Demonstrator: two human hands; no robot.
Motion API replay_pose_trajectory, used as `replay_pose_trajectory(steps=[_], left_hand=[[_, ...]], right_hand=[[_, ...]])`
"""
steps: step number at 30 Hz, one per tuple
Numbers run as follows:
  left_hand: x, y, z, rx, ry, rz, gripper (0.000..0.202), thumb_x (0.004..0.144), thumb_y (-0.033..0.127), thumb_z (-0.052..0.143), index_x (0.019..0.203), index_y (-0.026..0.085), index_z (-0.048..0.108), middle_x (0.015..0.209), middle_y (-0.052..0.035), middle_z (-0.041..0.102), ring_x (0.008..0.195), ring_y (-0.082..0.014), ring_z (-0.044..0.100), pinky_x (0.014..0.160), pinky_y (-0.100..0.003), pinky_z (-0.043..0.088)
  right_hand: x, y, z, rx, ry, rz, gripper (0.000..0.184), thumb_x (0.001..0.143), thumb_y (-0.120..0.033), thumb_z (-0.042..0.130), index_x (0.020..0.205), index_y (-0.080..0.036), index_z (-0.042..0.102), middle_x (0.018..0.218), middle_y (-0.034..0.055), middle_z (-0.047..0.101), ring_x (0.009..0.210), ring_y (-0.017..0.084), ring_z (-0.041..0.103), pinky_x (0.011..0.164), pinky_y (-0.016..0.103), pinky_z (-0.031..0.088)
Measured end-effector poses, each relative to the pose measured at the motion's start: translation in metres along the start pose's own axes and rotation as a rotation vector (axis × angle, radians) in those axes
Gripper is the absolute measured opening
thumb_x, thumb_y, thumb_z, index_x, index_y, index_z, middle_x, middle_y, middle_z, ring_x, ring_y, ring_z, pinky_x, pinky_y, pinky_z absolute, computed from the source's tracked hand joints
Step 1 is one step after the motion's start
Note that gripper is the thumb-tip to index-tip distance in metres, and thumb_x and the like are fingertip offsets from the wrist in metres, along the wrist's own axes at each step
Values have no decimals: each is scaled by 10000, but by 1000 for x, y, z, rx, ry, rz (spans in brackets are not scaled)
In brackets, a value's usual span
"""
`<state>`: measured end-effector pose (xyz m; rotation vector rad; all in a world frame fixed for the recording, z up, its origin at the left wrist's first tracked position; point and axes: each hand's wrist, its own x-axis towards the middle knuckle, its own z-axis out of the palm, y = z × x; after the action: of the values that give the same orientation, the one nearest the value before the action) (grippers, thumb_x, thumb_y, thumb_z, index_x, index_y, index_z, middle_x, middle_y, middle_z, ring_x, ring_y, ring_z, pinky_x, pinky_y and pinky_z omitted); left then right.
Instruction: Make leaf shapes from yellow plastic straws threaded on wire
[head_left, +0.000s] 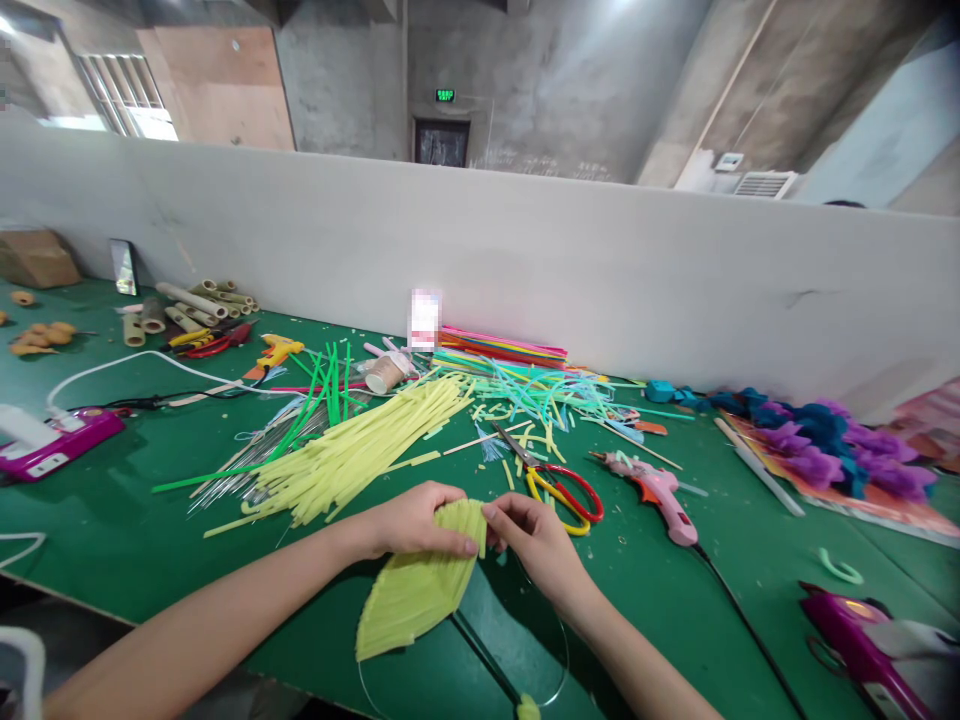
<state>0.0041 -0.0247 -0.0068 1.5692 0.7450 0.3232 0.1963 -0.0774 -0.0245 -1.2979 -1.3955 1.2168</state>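
Note:
A yellow fan-shaped piece (416, 595), built from pipe cleaners laid side by side, is held above the table's front edge. My left hand (424, 520) is closed around its upper part, thumb on the near face. At its right edge my right hand (540, 545) pinches a short yellow pipe cleaner (481, 545). A thin wire hoop (568, 650) curves out from the fan, and dark stems (487, 655) run down from it to a small yellow tip (528, 707). Just beyond my right hand lie scissors (562, 490) with red and yellow handles, their blades apart.
Loose yellow pipe cleaners (367, 445) spread across the green table (660, 620). A pink glue gun (656, 490) lies to the right, its cord trailing forward. Power strips (64, 445) sit at both sides. Purple and blue fuzzy pieces (825, 445) are far right; a white partition (600, 260) stands behind.

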Motion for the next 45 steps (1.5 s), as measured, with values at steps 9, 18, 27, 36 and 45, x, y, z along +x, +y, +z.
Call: replay_pose_trajectory(steps=[9,18,27,36,45], left_hand=[[-2,1,0,-107,-78,-29,432,605,328,802,934,162,578,828,-2,596,725,-151,566,610,-227,448],[0,2,2,-120,-27,-32,407,580,308,808,895,157,598,794,-5,621,719,-163,589,611,-234,463],[1,0,3,-306,65,-3,486,624,380,799,1008,164,594,822,-9,622,703,-151,589,634,-258,477],[2,-2,4,-344,43,12,439,643,346,797,984,155,600,803,-10,614,687,-145,585,631,-268,480],[2,-1,4,-357,56,-24,443,621,353,808,960,159,600,784,-6,608,655,-136,584,597,-246,481]], right_hand=[[0,1,2,19,-15,13,380,788,-528,613,722,-153,619,585,-2,612,532,113,537,530,230,422],[-2,-5,1,5,-74,56,391,758,-542,638,761,-151,624,608,1,628,544,112,562,521,223,451],[-6,-9,-2,-99,-176,197,380,628,-481,768,720,-147,613,606,3,647,519,97,550,496,211,450],[-4,-2,1,-149,-160,166,362,633,-475,761,717,-157,610,549,-38,583,473,89,517,403,185,380],[-4,-2,2,-139,-142,167,345,632,-446,769,728,-167,589,565,-44,582,468,85,508,392,180,368]])
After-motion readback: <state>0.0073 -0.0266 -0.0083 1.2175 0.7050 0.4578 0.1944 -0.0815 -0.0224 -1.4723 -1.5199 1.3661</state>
